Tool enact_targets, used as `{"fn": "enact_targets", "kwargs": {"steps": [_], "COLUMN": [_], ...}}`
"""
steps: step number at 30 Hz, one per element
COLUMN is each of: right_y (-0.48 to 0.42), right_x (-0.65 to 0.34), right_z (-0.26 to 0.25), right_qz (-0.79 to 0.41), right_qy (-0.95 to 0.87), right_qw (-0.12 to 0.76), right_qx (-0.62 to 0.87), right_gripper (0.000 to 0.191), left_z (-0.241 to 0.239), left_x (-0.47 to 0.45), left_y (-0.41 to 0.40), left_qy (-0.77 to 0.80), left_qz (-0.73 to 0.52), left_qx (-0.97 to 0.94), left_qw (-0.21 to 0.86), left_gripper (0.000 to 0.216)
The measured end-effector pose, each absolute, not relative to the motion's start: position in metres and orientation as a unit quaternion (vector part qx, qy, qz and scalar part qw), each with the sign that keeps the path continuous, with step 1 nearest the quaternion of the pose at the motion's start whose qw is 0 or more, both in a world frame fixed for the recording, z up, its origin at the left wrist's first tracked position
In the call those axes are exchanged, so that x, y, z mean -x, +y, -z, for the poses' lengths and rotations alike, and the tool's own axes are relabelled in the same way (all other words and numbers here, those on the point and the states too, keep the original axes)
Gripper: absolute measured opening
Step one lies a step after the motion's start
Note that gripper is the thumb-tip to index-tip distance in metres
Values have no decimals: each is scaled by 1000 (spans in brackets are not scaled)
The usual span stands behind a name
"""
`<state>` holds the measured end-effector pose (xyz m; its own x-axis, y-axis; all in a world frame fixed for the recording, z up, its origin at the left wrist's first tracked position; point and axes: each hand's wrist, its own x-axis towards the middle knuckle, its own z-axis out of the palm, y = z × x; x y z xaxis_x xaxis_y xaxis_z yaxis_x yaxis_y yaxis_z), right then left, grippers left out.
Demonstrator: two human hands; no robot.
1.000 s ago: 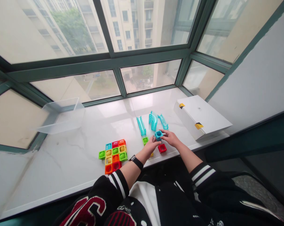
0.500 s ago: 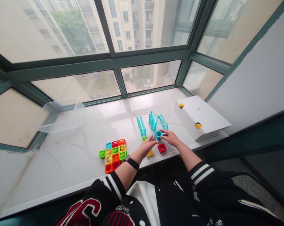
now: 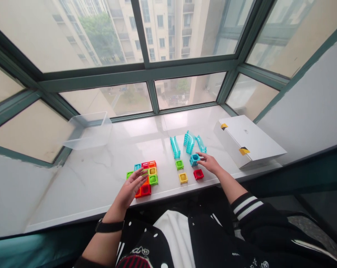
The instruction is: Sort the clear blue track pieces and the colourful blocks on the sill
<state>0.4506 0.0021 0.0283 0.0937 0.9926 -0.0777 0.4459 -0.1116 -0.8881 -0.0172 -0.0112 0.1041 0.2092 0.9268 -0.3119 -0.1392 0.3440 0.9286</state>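
On a white marble sill lies a flat cluster of coloured square blocks [image 3: 150, 172], joined together. My left hand [image 3: 132, 186] hovers over the cluster's near left part with fingers spread, holding nothing. My right hand [image 3: 210, 162] pinches a teal cube block [image 3: 194, 159] that rests on the sill. Loose green [image 3: 179, 164], yellow [image 3: 183, 178] and red [image 3: 198, 174] square blocks lie between the hands. Three teal track pieces [image 3: 188, 142] lie just behind the teal cube.
A white flat box [image 3: 249, 141] with yellow-black tape sits at the right end of the sill. A clear plastic bin [image 3: 87, 130] stands at the back left against the window frame [image 3: 157, 111]. My dark jacket sleeves and lap fill the bottom.
My left hand has let go of the teal cube and swung left to the block cluster. The right hand stays on the cube. The camera has shifted slightly left.
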Motion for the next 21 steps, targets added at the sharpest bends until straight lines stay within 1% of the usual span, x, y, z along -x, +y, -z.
{"fn": "enact_targets", "kwargs": {"steps": [4,6,7,8,11,13,16,18,19,21], "right_y": [3,0,-2,-6,-20,-30,-40,-42,-41,-37], "right_x": [-452,-453,-452,-450,-433,-412,-368,-334,-316,-282], "right_z": [-36,-43,-48,-54,-75,-89,-104,-105,-103,-95], "right_qz": [-374,-360,-337,-301,-162,-120,-158,-218,-253,-314], "right_qy": [-560,-562,-568,-577,-605,-623,-668,-702,-718,-757], "right_qw": [348,359,374,394,462,486,480,449,418,320], "right_qx": [652,653,651,649,627,601,546,508,495,476], "right_gripper": [61,66,65,61,40,30,22,22,23,28], "left_z": [-97,-93,-90,-87,-73,-64,-52,-49,-48,-49], "left_x": [46,52,53,54,56,55,49,43,39,31], "left_y": [-28,-35,-37,-39,-43,-44,-42,-40,-38,-33], "left_qy": [524,550,565,579,592,574,553,544,541,540], "left_qz": [-430,-424,-415,-402,-342,-302,-264,-236,-218,-167], "left_qx": [-397,-434,-462,-498,-630,-701,-753,-775,-786,-804], "left_qw": [618,574,543,505,369,296,240,216,204,183], "left_gripper": [68,66,64,61,49,44,43,46,49,63]}}
